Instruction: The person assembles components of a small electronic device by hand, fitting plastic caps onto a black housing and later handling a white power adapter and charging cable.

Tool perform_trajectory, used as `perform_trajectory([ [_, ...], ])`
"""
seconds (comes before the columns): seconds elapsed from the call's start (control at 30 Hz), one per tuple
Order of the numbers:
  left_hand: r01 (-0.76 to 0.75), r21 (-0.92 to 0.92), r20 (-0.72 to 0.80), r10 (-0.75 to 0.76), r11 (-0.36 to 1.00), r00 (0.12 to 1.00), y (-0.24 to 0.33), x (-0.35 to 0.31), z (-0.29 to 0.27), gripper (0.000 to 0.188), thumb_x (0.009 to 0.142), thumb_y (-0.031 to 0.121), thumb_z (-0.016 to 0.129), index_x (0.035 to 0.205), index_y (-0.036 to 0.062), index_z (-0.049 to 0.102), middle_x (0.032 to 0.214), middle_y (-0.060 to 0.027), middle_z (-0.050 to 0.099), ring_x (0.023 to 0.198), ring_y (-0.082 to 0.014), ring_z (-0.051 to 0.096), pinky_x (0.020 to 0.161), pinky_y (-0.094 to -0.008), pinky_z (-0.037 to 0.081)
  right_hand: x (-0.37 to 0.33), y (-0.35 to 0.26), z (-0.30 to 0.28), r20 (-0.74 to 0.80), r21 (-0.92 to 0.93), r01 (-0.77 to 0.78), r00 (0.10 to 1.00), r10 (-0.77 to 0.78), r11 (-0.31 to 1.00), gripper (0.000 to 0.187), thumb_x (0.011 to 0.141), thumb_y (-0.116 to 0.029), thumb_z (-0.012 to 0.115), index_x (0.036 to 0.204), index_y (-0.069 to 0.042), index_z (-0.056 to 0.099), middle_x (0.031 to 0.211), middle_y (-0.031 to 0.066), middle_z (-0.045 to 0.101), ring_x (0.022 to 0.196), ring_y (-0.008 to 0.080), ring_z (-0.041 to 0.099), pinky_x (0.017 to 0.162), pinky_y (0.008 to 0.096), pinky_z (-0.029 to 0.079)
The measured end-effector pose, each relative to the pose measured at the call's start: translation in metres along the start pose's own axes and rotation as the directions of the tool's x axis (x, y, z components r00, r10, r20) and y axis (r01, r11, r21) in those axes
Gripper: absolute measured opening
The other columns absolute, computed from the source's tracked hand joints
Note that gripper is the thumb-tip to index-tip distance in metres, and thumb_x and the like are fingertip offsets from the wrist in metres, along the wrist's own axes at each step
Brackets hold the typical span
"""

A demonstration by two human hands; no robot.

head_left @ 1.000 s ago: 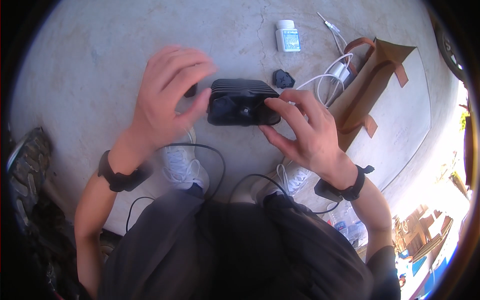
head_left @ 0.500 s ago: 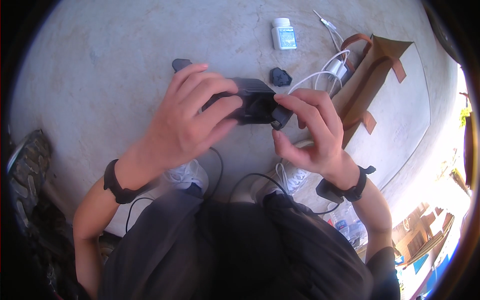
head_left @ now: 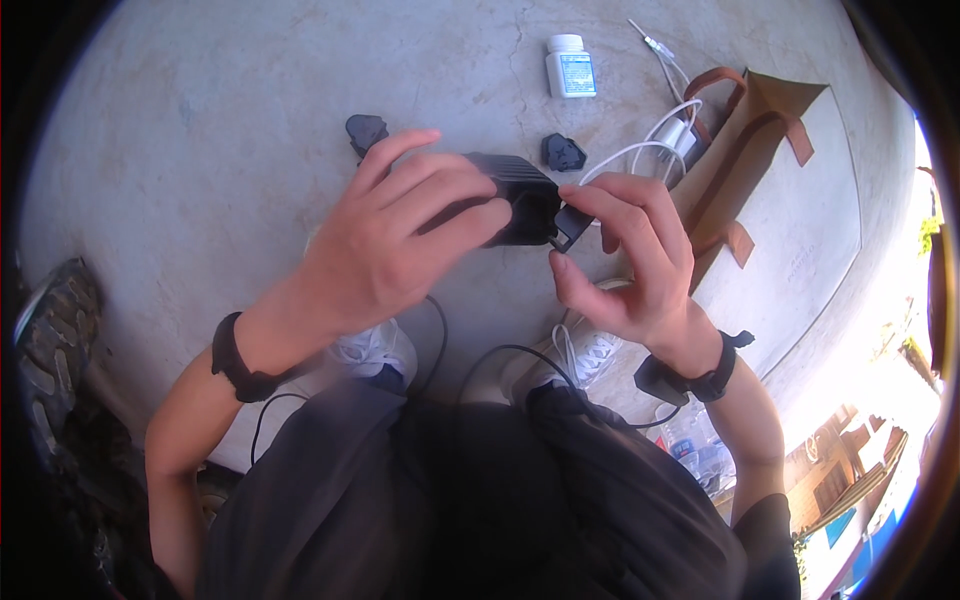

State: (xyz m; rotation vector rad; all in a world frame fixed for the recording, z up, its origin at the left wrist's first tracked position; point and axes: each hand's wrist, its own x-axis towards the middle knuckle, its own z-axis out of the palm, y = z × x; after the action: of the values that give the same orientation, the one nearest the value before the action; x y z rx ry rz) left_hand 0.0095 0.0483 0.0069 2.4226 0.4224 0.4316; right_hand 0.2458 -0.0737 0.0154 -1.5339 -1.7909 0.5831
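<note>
My left hand (head_left: 390,220) is wrapped over a black ribbed box-like housing (head_left: 525,205), gripping it from above with the fingers across its left part. The housing's right end looks hollow. Between thumb and fingertips, my right hand (head_left: 635,255) pinches a small black piece (head_left: 571,226) at that end; whether it sits in the opening or just against it cannot be made out. Beyond my left fingers a dark angular piece (head_left: 366,132) lies on the concrete. A similar dark angular piece (head_left: 563,153) rests past the housing, left of a white cable.
A white bottle (head_left: 571,68) stands at the far side. White cable with an adapter (head_left: 674,137) lies beside a paper bag (head_left: 800,200) with brown handles on the right. Black wire (head_left: 520,349) loops near my shoes. A tyre (head_left: 60,340) is at left; cardboard (head_left: 850,460) at lower right.
Both hands and the housing have shifted slightly right. The small piece in my right hand has tilted a little. More of the dark piece beyond my left hand shows.
</note>
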Motion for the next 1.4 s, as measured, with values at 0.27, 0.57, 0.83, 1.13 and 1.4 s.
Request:
perform_trajectory([
  [0.27,-0.076,0.106,0.02,0.074,0.991,0.997,-0.001,-0.001,0.001,0.028,0.08,0.002,0.072,0.106,0.0087,0.075,0.111,-0.0063,0.068,0.111,-0.025,0.066,0.112,-0.0509,0.044,-0.002,0.005,0.001,0.01,0.028,0.008,1.0,-0.008,1.0,0.041,0.081,-0.014,0.08,0.119,0.0,0.07,0.115,0.0123,0.065,0.083,0.0154,0.064,0.059,0.0224,0.049],
  [0.57,-0.135,0.155,0.005,0.136,0.979,0.991,-0.008,-0.001,0.003,0.023,0.081,0.004,0.071,0.104,0.0086,0.075,0.108,-0.0068,0.067,0.106,-0.0238,0.067,0.109,-0.0497,0.047,-0.002,0.005,0.003,0.007,0.023,-0.011,1.0,0.011,1.0,0.048,0.072,-0.014,0.084,0.115,-0.002,0.069,0.108,0.0126,0.063,0.081,0.0261,0.067,0.067,0.033,0.056],
  [0.83,-0.154,0.132,0.002,0.155,0.979,0.988,-0.01,-0.002,0.003,0.019,0.082,0.003,0.07,0.1,0.0076,0.073,0.108,-0.0087,0.066,0.103,-0.0256,0.066,0.107,-0.0499,0.049,-0.001,0.005,0.001,0.021,0.029,-0.041,0.999,0.04,0.999,0.047,0.073,-0.014,0.084,0.116,-0.002,0.069,0.108,0.0127,0.063,0.083,0.0262,0.067,0.069,0.0331,0.056],
  [1.13,-0.18,0.093,0.007,0.18,0.979,0.984,-0.008,0.004,0.001,0.013,0.079,0.003,0.073,0.092,0.0027,0.07,0.113,-0.013,0.067,0.106,-0.0303,0.065,0.101,-0.0505,0.054,0.0,0.006,0.003,0.03,0.033,-0.046,0.999,0.045,0.998,0.046,0.075,-0.014,0.084,0.117,-0.002,0.068,0.109,0.0134,0.063,0.086,0.0279,0.068,0.072,0.0341,0.057],
  [1.4,-0.157,0.072,0.018,0.156,0.985,0.988,-0.008,0.001,0.001,0.017,0.074,0.001,0.077,0.088,0.0009,0.068,0.111,-0.0136,0.067,0.105,-0.0325,0.065,0.1,-0.0509,0.055,0.0,0.01,0.007,0.032,0.043,-0.066,0.997,0.064,0.997,0.045,0.075,-0.015,0.084,0.116,-0.002,0.068,0.109,0.0132,0.063,0.088,0.0288,0.069,0.073,0.0346,0.058],
])
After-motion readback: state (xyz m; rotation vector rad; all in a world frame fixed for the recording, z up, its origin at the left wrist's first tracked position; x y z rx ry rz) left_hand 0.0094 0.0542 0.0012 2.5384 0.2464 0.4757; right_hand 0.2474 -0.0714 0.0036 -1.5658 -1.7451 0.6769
